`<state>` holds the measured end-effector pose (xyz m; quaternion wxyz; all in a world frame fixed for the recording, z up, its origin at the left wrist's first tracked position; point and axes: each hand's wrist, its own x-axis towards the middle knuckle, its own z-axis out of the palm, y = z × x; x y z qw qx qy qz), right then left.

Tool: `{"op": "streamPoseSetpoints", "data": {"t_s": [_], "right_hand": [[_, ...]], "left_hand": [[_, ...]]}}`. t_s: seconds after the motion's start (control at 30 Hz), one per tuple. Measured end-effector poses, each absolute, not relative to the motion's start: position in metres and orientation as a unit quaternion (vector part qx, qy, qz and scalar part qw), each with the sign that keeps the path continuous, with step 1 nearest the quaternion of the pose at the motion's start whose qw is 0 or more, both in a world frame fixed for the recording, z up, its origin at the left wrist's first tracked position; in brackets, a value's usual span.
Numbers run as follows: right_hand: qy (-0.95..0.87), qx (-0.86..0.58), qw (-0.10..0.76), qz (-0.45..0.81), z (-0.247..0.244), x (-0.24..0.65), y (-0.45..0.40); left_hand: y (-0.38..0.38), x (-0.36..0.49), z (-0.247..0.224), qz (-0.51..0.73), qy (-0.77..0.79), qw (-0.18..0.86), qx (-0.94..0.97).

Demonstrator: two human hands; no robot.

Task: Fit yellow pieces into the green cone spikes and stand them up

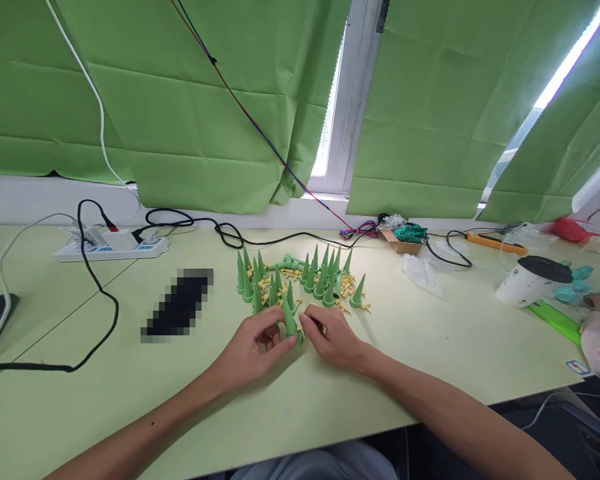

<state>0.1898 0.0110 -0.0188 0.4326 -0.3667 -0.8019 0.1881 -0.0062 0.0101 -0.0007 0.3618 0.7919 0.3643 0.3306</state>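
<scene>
My left hand [261,343] is closed around a green plastic cone [289,319], which stands nearly upright with its tip leaning slightly left. My right hand [336,337] is pinched at the cone's lower right side, on a small yellow plastic piece [301,328] mostly covered by the fingers. Just beyond both hands stand several more green cones [320,287] on round bases, in a left and a right cluster. Small yellow pieces [349,287] lie scattered among them. Green plastic parts [294,262] of another shape rest at the back of the group.
A power strip [145,249] with black and white cables lies at the back left, near a pixelated dark object [179,305]. Toward the right are a small cardboard box [401,243], clear plastic bags [423,275], an orange-handled tool [497,243] and a lidded cup [530,283].
</scene>
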Motion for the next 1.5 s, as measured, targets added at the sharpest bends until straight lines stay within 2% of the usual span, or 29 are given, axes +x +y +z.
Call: {"op": "streamPoseSetpoints", "data": {"t_s": [0.17, 0.53, 0.9, 1.2, 1.5], "right_hand": [[-0.803, -0.359, 0.432, 0.199, -0.018, 0.190, 0.011], [-0.802, -0.361, 0.424, 0.214, -0.017, 0.189, 0.010], [-0.796, -0.368, 0.425, 0.223, -0.018, 0.189, 0.011], [-0.785, -0.369, 0.441, 0.228, -0.018, 0.189, 0.011], [-0.755, -0.381, 0.490, 0.212, -0.016, 0.190, 0.010]], "left_hand": [[0.008, -0.009, -0.004, 0.339, 0.332, 0.274, 0.837], [0.008, -0.015, -0.016, 0.360, 0.273, 0.186, 0.872], [0.005, -0.014, -0.006, 0.357, 0.244, 0.115, 0.894], [0.005, -0.013, -0.008, 0.364, 0.275, 0.115, 0.882], [0.006, -0.011, -0.009, 0.397, 0.325, 0.207, 0.833]]}}
